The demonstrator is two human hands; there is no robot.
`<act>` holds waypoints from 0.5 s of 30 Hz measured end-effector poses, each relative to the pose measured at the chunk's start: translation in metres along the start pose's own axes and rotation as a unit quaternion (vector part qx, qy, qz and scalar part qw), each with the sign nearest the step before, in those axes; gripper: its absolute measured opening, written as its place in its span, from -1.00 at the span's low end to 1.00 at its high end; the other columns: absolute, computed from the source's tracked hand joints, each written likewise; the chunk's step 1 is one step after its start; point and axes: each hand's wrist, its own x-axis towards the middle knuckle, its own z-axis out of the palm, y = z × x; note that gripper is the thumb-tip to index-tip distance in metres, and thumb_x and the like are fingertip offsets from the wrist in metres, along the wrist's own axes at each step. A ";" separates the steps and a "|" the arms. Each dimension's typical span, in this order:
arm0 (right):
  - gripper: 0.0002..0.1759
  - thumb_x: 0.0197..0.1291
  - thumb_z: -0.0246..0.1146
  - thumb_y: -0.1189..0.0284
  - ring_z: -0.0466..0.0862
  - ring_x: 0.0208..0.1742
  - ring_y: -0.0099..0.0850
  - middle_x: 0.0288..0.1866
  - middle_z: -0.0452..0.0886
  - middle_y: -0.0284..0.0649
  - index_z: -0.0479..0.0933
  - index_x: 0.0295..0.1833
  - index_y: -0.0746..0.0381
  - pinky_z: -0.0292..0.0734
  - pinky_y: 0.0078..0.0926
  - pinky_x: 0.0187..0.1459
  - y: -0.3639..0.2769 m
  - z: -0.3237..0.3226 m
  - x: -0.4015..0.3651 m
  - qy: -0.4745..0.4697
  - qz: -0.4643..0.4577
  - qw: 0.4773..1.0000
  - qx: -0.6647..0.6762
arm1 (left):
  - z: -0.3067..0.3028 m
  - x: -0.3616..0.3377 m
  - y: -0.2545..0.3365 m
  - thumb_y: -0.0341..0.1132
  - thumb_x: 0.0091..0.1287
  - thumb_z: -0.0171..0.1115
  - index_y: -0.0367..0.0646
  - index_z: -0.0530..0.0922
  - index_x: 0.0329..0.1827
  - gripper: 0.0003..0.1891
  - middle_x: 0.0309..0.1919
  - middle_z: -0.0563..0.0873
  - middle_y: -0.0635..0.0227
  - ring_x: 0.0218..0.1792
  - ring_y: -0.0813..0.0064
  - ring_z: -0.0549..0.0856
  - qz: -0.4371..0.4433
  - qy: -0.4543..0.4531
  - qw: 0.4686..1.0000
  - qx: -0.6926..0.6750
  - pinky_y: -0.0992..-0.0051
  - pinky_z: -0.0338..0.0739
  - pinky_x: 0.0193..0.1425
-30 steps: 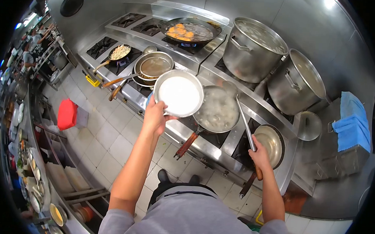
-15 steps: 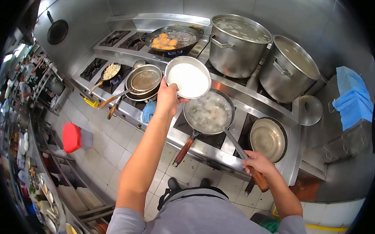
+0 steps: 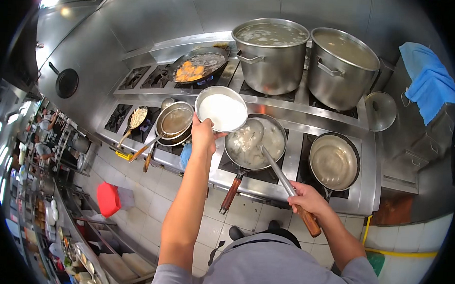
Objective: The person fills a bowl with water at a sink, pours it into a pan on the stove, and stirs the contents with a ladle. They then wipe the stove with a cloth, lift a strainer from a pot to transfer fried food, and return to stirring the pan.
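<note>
The left hand (image 3: 203,133) grips a white-filled bowl (image 3: 221,109) at the pan's (image 3: 255,142) ten o'clock, while the right hand (image 3: 308,197) clasps the ladle (image 3: 281,176), its scoop half sunk in the food.

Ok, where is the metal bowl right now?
Head view, left of centre: the left hand holds the bowl over the left rim of the pan, right of the strainer. The right hand holds a ladle in that pan.
</note>
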 end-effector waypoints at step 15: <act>-0.19 0.01 0.23 0.47 0.65 -0.06 0.15 -0.10 0.67 0.18 0.29 0.49 0.19 0.55 -0.03 -0.01 0.016 -0.043 0.043 0.206 -0.075 0.852 -0.476 | 0.009 0.001 -0.004 -0.55 0.19 -0.12 -0.05 0.13 0.47 -0.31 0.15 0.55 0.05 -0.07 0.06 0.73 0.026 -0.022 0.999 0.000 0.12 0.74 -0.35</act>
